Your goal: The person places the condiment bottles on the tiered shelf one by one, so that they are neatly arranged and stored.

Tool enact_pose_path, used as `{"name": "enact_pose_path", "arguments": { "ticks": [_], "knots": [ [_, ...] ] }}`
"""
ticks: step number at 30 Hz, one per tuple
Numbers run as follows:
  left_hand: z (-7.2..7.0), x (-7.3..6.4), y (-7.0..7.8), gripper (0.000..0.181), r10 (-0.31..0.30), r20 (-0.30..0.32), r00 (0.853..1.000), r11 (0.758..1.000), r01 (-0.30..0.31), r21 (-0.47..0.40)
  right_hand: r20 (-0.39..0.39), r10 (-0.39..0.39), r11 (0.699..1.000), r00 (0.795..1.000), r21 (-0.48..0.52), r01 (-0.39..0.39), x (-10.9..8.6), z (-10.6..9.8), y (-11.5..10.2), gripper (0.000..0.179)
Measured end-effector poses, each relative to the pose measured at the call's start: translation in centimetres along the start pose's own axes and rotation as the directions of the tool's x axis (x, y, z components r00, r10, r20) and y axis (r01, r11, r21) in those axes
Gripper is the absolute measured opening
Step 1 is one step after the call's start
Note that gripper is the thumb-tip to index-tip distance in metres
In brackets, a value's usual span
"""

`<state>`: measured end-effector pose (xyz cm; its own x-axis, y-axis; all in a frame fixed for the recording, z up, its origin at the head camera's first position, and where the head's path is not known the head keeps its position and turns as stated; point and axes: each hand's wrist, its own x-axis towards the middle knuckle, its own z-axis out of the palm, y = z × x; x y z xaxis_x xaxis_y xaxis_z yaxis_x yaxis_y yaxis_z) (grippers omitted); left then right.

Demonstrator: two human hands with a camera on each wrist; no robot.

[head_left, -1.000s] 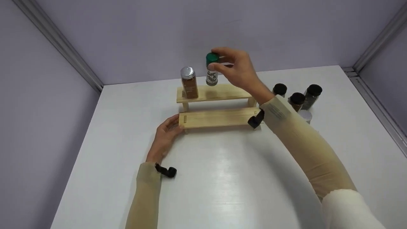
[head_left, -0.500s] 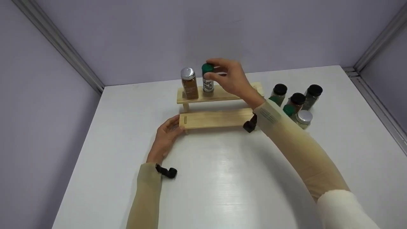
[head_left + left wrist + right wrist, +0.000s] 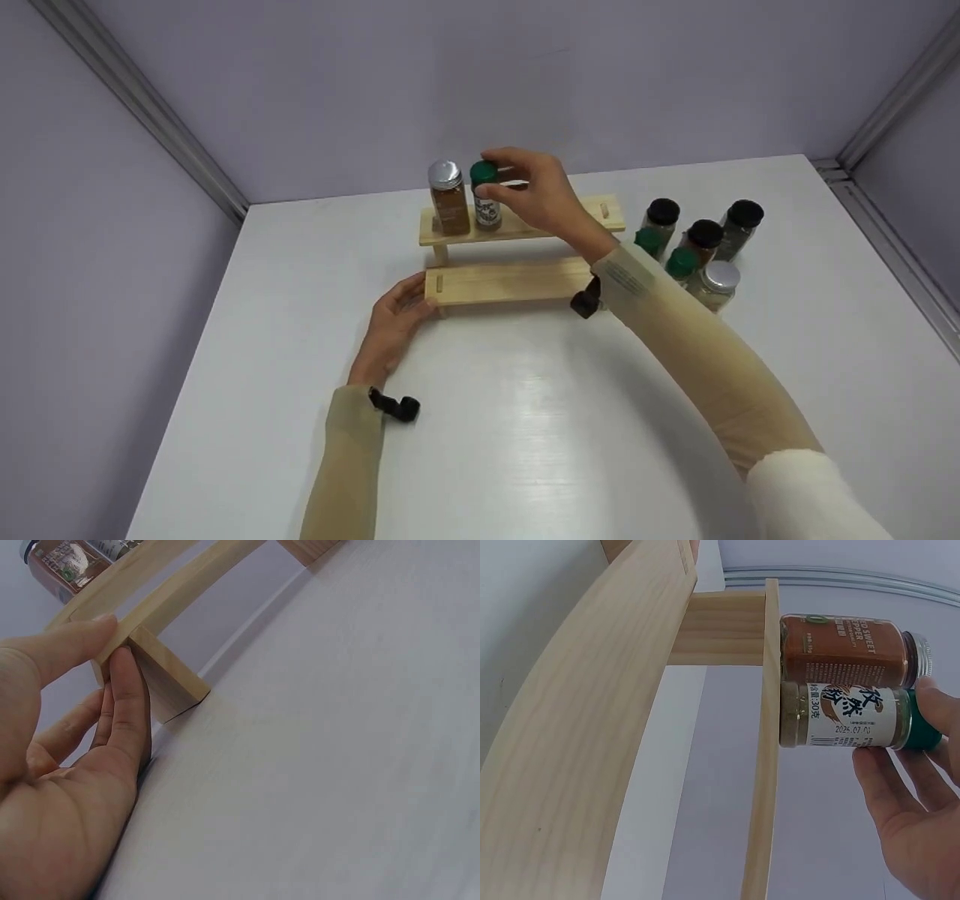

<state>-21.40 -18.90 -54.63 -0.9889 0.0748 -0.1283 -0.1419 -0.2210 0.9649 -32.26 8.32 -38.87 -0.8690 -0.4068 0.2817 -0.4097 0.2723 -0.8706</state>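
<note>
In the head view, my left hand (image 3: 391,322) grips the left end of the lower shelf of a two-tier wooden rack (image 3: 510,282). The left wrist view shows the thumb on top and fingers beneath the board (image 3: 180,594). My right hand (image 3: 546,196) holds a spice jar with a green cap (image 3: 487,210) between thumb and fingers. Its base meets the upper shelf, upright, as the right wrist view shows of the jar (image 3: 851,716). Close on its left stands a silver-lidded jar of red-brown powder (image 3: 450,208), labelled sweet pepper.
Right of the rack, several more spice jars stand grouped on the white table (image 3: 480,420): black-capped jars (image 3: 703,236), green-capped jars (image 3: 681,264) and a silver-lidded jar (image 3: 720,279). My right forearm passes in front of this side. A grey wall (image 3: 345,97) rises behind.
My right hand has lowered the green-capped jar and brought it slightly left, from above the upper shelf down onto it, beside the silver-lidded jar. The left hand keeps its grip on the rack.
</note>
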Motion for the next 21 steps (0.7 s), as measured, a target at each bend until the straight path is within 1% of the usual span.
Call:
{"name": "enact_pose_path", "arguments": {
  "ticks": [6, 10, 14, 18, 21],
  "knots": [
    [0.2, 0.4, -0.1, 0.058, 0.014, 0.014, 1.0, 1.0, -0.015, 0.015, 0.003, -0.002, 1.0, 1.0, 0.008, 0.002, -0.5, -0.8, -0.6, 0.055],
    [0.1, 0.7, -0.1, 0.057, 0.018, 0.015, 1.0, 0.998, -0.019, 0.058, -0.004, -0.008, 1.0, 1.0, -0.003, 0.008, -0.8, -1.5, -1.2, 0.055],
    [-0.2, 0.7, 0.0, 0.058, 0.023, 0.022, 1.0, 0.996, -0.025, 0.088, -0.02, -0.044, 0.998, 0.999, -0.036, 0.044, -1.3, -2.5, -1.9, 0.051],
    [-0.6, 0.7, 0.0, 0.059, 0.023, 0.03, 0.999, 0.997, -0.025, 0.069, -0.031, -0.074, 0.993, 0.997, -0.096, 0.07, -2.2, -3.8, -2.6, 0.05],
    [-1.0, 0.7, 0.1, 0.058, 0.02, 0.019, 1.0, 0.998, -0.021, 0.053, -0.039, -0.113, 0.987, 0.993, -0.116, 0.108, -3.3, -5.0, -3.0, 0.049]
  ]
}}
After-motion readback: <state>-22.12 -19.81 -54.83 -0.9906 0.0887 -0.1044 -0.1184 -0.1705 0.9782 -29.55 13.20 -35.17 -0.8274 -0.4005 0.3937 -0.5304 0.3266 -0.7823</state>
